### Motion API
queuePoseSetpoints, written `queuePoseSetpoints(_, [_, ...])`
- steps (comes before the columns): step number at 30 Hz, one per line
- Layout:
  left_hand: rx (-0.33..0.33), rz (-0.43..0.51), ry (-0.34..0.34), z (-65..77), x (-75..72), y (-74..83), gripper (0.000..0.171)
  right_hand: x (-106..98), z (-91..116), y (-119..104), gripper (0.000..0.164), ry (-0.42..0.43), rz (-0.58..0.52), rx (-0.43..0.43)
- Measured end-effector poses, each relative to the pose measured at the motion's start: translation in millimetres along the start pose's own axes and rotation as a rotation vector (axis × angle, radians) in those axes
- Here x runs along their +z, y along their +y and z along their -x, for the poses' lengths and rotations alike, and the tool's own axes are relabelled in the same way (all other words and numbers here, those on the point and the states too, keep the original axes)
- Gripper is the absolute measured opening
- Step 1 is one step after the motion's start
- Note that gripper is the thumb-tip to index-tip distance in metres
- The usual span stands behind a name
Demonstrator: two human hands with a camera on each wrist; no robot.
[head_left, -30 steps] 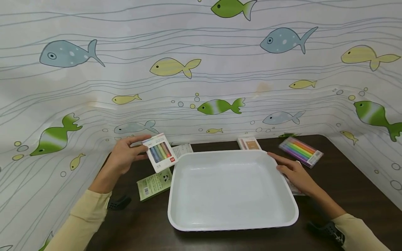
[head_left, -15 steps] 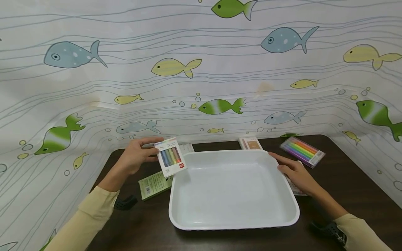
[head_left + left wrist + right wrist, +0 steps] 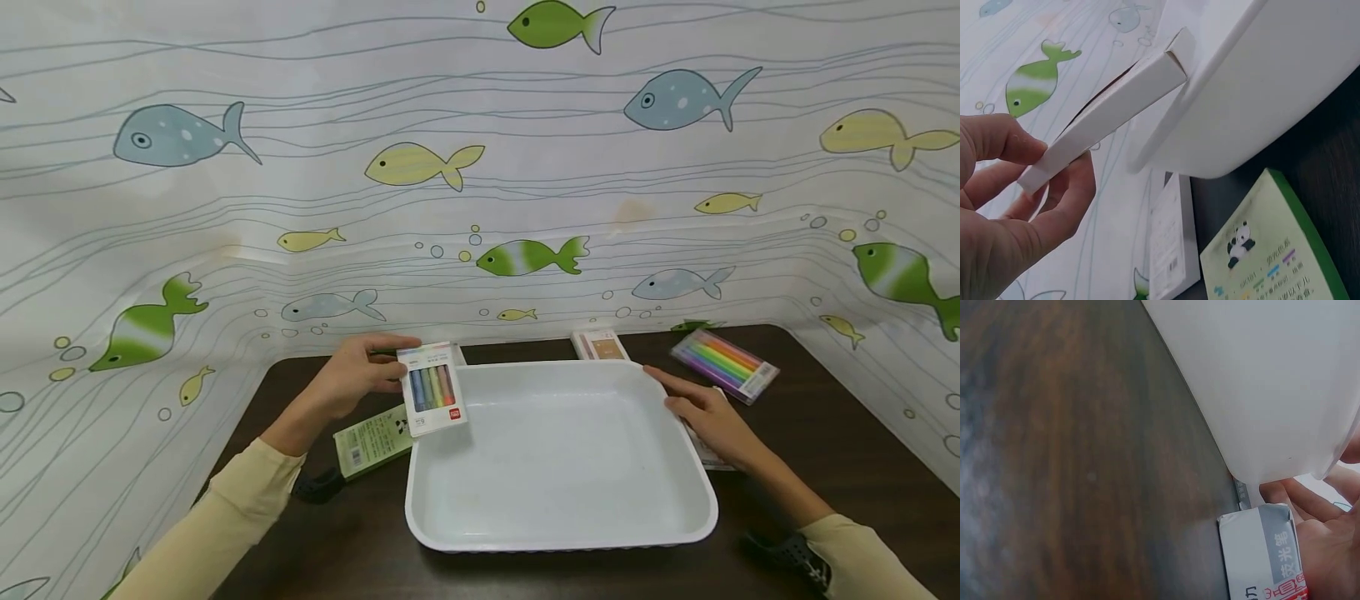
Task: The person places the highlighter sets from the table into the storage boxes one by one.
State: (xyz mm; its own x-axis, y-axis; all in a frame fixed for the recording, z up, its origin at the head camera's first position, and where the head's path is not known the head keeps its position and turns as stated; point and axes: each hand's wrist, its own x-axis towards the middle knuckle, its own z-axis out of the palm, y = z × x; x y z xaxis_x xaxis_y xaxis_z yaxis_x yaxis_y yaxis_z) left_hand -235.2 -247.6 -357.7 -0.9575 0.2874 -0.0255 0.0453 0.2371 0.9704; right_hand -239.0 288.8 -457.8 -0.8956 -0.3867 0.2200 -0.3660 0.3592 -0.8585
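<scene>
My left hand (image 3: 348, 379) pinches a white box of coloured pens (image 3: 438, 421) by its left edge. Several coloured sticks show through the box's window. Tilted, the box overlaps the back left corner of a large white tray (image 3: 562, 458). In the left wrist view, thumb and fingers hold one end of the box (image 3: 1104, 122) while its other end reaches over the tray's rim. My right hand (image 3: 708, 417) holds the tray's right rim near the back corner, fingers (image 3: 1282, 494) below the rim in the right wrist view.
Left of the tray lies a green panda box (image 3: 375, 442), with a white box (image 3: 1175, 244) behind it. Another white box (image 3: 600, 346) lies behind the tray. A rainbow pen set (image 3: 723, 367) is at back right. A highlighter box (image 3: 1260, 550) lies beside my right hand.
My left hand has moved right with the box of coloured pens, from beside the tray to its back left corner, and the box has turned more upright. The right hand stays on the rim.
</scene>
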Motion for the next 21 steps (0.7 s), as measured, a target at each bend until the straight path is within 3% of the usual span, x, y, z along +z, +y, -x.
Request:
queuePoseSetpoints(7, [-0.008,-0.04,-0.028,-4.5,13.7,3.0,0.044,1,-1,2,0.046,-0.004,0.005,-0.005])
queuePoseSetpoints(15, [0.036,-0.066,-0.157,-3.5,27.0,9.2,0.044,-1,-1,3,0.046,-0.005,-0.006,-0.011])
queuePoseSetpoints(21, [0.021,-0.099,-0.171,-3.1,40.3,10.0,0.042,-2,-1,5,0.046,-0.011,-0.008,-0.023])
